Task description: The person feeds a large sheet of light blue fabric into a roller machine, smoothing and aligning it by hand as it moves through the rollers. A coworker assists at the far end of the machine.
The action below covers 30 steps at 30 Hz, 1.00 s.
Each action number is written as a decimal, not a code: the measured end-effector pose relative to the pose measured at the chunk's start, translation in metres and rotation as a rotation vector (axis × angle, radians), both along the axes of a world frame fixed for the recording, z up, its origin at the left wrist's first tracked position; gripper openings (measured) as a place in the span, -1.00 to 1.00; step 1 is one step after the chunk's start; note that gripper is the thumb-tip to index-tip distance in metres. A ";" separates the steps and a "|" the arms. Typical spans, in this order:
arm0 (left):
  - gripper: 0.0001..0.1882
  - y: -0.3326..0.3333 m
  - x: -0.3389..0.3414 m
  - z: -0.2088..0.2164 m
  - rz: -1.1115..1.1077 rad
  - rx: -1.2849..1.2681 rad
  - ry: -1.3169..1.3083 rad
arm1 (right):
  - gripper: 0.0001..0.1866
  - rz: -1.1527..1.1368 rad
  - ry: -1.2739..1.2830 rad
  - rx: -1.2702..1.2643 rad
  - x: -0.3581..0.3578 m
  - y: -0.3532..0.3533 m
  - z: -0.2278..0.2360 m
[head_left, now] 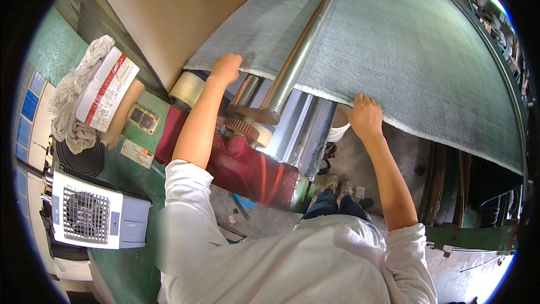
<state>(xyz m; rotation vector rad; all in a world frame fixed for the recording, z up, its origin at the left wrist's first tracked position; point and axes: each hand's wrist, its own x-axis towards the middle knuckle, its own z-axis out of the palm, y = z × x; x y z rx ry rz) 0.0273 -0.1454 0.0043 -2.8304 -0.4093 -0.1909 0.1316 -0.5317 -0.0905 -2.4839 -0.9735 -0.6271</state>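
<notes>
A wide sheet of grey-blue fabric (pixel 410 50) stretches away from me, its pale fuzzy edge running across in front of my body. My left hand (pixel 226 68) is closed on that edge, to the left of a shiny metal roller (pixel 306 39). Farther right, my right hand (pixel 365 115) grips the same edge with its fingers curled over it. The metal roller lies on top of the cloth between my hands. At its near end sit a round end plate (pixel 253 114) and a brownish gear (pixel 242 129).
Below the gear is a dark red machine housing (pixel 253 174). A white bucket (pixel 338 124) stands under the cloth near my right hand. To the left are a white air cooler (pixel 95 211), a white-and-red box (pixel 107 90), bundled cloth (pixel 79 101) and a switch box (pixel 143 119).
</notes>
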 end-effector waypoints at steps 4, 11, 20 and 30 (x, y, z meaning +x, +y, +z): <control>-0.85 -0.003 -0.003 0.002 0.054 0.085 -0.009 | -0.93 0.019 0.010 -0.018 -0.002 0.011 0.003; -0.78 -0.003 -0.001 0.010 0.259 0.094 0.012 | -0.93 0.014 -0.025 -0.122 -0.005 0.035 0.000; -0.79 -0.010 0.008 -0.005 -0.160 0.050 -0.079 | -0.85 0.151 -0.032 -0.061 0.002 0.055 0.001; -0.83 -0.001 -0.010 -0.001 0.086 0.070 0.073 | -0.69 -0.384 -0.051 -0.075 0.079 -0.116 0.021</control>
